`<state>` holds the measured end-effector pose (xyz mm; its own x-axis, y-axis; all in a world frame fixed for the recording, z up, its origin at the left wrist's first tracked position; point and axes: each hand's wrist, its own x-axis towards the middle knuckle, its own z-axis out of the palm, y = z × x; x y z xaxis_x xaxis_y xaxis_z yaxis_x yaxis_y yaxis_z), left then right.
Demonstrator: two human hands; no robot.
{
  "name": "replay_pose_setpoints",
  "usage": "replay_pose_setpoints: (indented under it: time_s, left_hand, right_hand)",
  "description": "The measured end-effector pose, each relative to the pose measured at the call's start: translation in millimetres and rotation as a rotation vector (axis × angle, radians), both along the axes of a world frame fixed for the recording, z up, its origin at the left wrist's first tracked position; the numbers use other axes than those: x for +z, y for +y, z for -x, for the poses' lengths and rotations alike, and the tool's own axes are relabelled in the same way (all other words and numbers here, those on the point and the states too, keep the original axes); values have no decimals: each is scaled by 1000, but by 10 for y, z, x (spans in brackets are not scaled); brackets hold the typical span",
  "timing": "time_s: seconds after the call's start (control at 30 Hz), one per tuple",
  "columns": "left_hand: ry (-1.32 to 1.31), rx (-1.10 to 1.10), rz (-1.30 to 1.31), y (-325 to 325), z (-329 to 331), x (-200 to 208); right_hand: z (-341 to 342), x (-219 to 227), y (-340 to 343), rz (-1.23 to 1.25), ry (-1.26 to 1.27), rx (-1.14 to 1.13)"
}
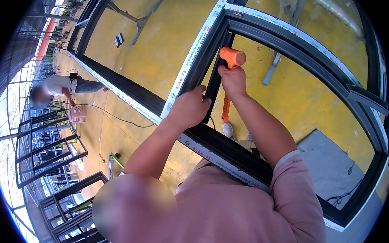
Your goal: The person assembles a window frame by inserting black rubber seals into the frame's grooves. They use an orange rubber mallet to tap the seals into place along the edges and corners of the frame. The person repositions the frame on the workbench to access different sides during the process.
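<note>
My right hand (234,83) is closed round an orange mallet (233,57), gripping it just under the head, and the handle hangs below the fist. Close by on the left, my left hand (190,107) is closed at a narrow dark strip (213,87), which runs along the inner side of the dark window frame (198,71). The strip's upper end reaches the frame's corner, and its lower end is beside my left thumb. Some of my left fingertips are hidden behind the strip and frame edge. White protective film with printing covers the frame's outer faces.
A short dark profile piece (369,100) lies across the frame's right bar. Below are metal stand legs (272,68), a grey sheet (327,162) and a yellow floor (131,71). At left, another person (59,86) bends near a pink box (76,115); dark frames (50,150) stand nearby.
</note>
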<state>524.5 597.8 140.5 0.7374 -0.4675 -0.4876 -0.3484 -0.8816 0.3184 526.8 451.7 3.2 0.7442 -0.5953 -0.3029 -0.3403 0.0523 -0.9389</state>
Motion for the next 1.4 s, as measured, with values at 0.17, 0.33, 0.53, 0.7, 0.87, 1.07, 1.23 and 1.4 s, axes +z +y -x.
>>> replay_pose_setpoints:
  time_s: [0.17, 0.33, 0.53, 0.7, 0.87, 1.07, 1.23, 1.4]
  left_hand:
    - [-169, -125, -215, -48, -15, -214]
    - [-102, -59, -170, -181, -49, -213]
    - [-62, 74, -136, -61, -103, -525]
    - [-107, 58, -181, -67, -141, -631]
    - [-114, 14, -224, -108, -146, -650]
    - [-117, 25, -239, -112, -156, -689]
    - [-123, 47, -227, -101, -151, -669]
    - [-164, 79, -211, -111, -126, -650]
  right_hand:
    - [-155, -70, 127, -46, -18, -15]
    - [-77, -148, 101, -132, 0, -69]
    - [-17, -134, 84, -197, -45, -83]
    - [70, -28, 59, -70, 12, 8]
    - [121, -91, 115, 18, -93, -34]
    - [163, -24, 117, -2, -94, -22]
    - [157, 6, 107, 36, -72, 37]
    - [114, -68, 153, 80, -83, -5]
